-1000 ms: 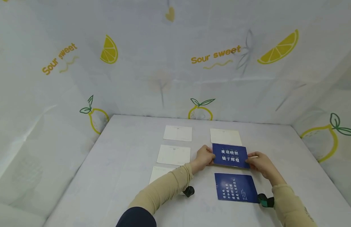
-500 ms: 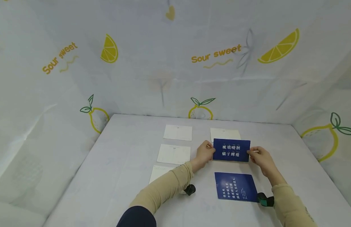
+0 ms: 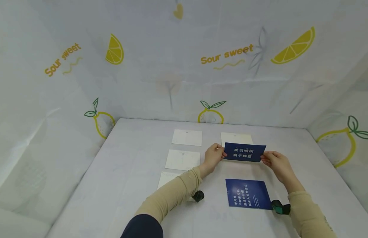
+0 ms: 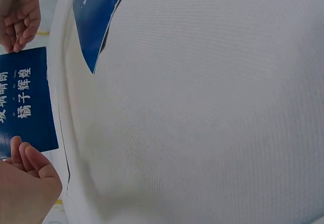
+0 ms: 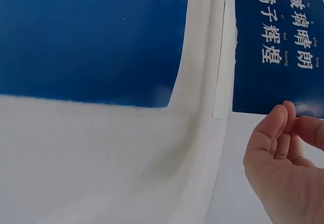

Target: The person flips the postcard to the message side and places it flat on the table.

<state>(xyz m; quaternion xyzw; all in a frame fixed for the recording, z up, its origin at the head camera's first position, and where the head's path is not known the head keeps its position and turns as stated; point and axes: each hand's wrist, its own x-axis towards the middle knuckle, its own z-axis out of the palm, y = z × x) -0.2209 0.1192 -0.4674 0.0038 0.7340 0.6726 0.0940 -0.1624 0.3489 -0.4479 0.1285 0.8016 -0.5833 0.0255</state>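
a dark blue card (image 3: 244, 152) printed with two rows of white characters is held raised above the white table (image 3: 127, 185), over the right column of cards. its left edge is pinched by the left hand (image 3: 214, 156) and its right edge by the right hand (image 3: 276, 162). a second blue card (image 3: 247, 194) is laid flat nearer the person. a white card (image 3: 236, 138) behind the held one is partly hidden by it, and another white card (image 3: 169, 178) is cut off by the left sleeve. small print cannot be read.
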